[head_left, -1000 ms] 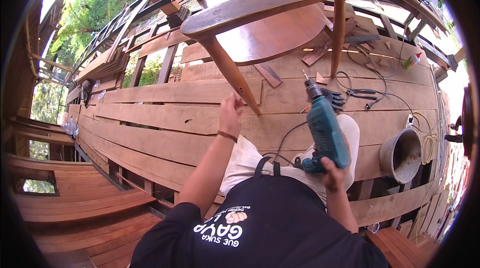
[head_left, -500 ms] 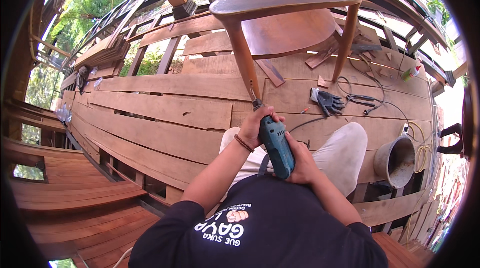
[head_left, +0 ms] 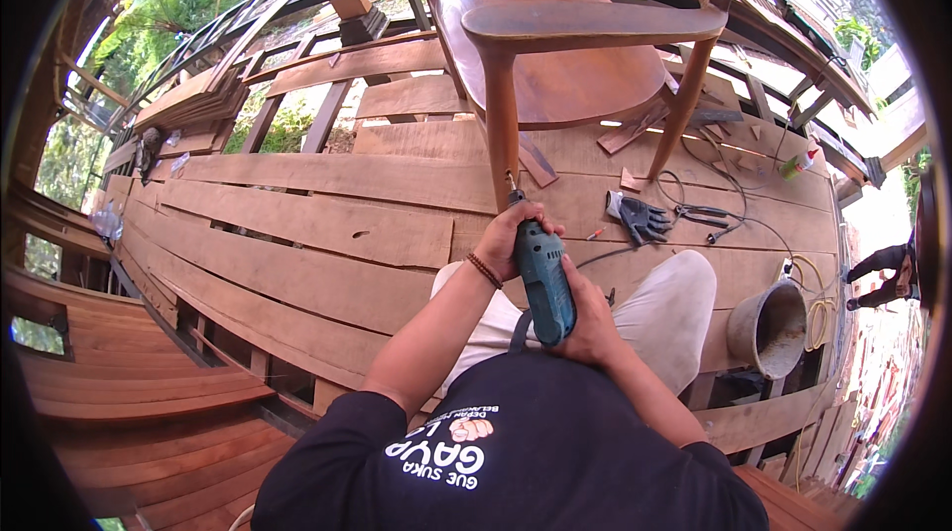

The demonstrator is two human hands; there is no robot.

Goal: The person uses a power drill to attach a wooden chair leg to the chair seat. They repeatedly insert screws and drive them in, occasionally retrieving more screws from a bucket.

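Note:
A teal die grinder (head_left: 543, 283) is held across my lap, its slim bit pointing away from me. My left hand (head_left: 506, 241), with a beaded bracelet at the wrist, wraps round its front collar. Farther back, my right hand (head_left: 587, 321) grips the rear of the body. Ahead stands a brown wooden armchair (head_left: 565, 80) with a curved armrest. The bit's tip appears against or just in front of the lower part of the chair's near left leg (head_left: 503, 139); contact cannot be told.
On the plank deck (head_left: 327, 224) with open gaps lie a dark work glove (head_left: 640, 219), looped cables (head_left: 739, 204) and wood offcuts (head_left: 535, 164). A grey bucket (head_left: 769, 328) stands at right. Beyond are a green bottle (head_left: 796, 164) and another person (head_left: 886, 273) at the right edge.
The chair now appears farther right in view, its near left leg more upright. The grinder's bit tip sits slightly lower in view, and my two-handed grip is unchanged.

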